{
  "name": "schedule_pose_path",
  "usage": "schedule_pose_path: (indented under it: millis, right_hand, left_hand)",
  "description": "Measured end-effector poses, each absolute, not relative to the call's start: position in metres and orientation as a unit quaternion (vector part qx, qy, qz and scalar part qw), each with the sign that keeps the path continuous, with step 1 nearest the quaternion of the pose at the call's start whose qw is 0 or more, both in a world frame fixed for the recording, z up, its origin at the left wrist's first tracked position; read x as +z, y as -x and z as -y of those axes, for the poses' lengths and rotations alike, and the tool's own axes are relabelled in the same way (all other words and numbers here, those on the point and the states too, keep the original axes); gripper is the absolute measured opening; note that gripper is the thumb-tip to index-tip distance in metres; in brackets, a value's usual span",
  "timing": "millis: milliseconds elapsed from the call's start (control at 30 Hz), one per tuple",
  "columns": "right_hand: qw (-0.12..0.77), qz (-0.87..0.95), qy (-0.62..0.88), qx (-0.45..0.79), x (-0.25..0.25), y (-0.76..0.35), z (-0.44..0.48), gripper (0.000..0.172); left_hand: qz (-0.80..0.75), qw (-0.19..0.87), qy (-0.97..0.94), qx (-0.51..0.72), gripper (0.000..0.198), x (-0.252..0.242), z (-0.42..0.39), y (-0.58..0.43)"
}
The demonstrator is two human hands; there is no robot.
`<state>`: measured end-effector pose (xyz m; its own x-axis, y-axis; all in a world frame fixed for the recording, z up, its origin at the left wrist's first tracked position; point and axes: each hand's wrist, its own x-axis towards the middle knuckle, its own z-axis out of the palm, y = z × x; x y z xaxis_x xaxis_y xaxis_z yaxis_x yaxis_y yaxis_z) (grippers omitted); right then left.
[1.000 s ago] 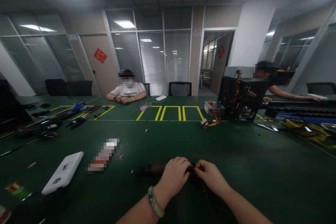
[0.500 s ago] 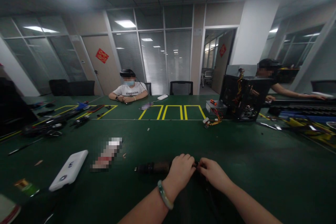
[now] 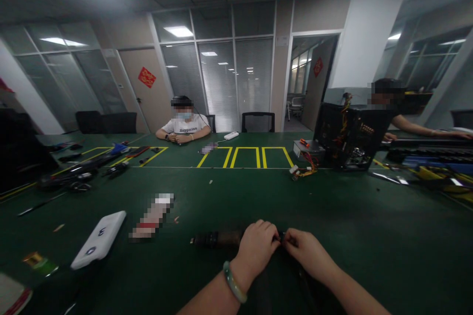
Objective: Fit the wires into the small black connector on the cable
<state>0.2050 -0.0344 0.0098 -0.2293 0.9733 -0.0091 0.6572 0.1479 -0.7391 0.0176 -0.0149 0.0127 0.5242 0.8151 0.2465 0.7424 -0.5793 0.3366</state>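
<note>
A dark cylindrical tool [image 3: 223, 239] lies on its side on the green table, with a small metal tip at its left end. My left hand [image 3: 258, 241], with a jade-coloured bangle on the wrist, is closed over the tool's right part. Close beside it, my right hand [image 3: 303, 248] pinches at the tool's right end. Something small and dark shows between the fingertips of both hands; its kind is hidden. A dark cord or strip [image 3: 306, 283] runs from under my right hand toward the lower edge.
Left of my hands lie a white power bank-like device [image 3: 99, 238], a blurred-out flat item [image 3: 153, 216] and a green bottle with a gold cap [image 3: 40, 263]. An open computer case [image 3: 354, 133] and a power supply [image 3: 308, 150] stand at the back right. Two people sit across the table.
The view has swung slightly left, so most things appear shifted a little right. Both hands stay at the tool's right end, their fingertips moving only slightly.
</note>
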Motion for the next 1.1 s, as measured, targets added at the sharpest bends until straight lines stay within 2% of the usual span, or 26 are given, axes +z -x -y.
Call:
schedule_pose_path:
  millis: [233,500,667,900,1100]
  right_hand:
    - [0.254,0.713,0.571,0.318,0.0075,-0.2024,0.0357,0.014]
    - [0.271,0.697,0.569,0.342,0.0052,-0.2040,0.0330,0.016]
    - [0.257,0.704,0.570,0.337,0.0027,-0.2037,0.0327,0.018]
    - [0.234,0.706,0.578,0.337,0.0051,-0.2038,0.0330,0.018]
    - [0.238,0.698,0.576,0.352,0.0042,-0.2053,0.0322,0.022]
  left_hand:
    - [-0.419,0.105,-0.881,0.195,0.004,0.0130,0.0159,-0.0140]
    - [-0.445,0.108,-0.869,0.185,0.012,0.0129,0.0155,-0.0140]
    - [-0.431,0.098,-0.881,0.169,0.004,0.0157,0.0162,-0.0141]
    - [-0.398,0.095,-0.893,0.187,0.008,0.0173,0.0172,-0.0126]
    - [-0.430,0.103,-0.876,0.194,0.012,0.0152,0.0175,-0.0124]
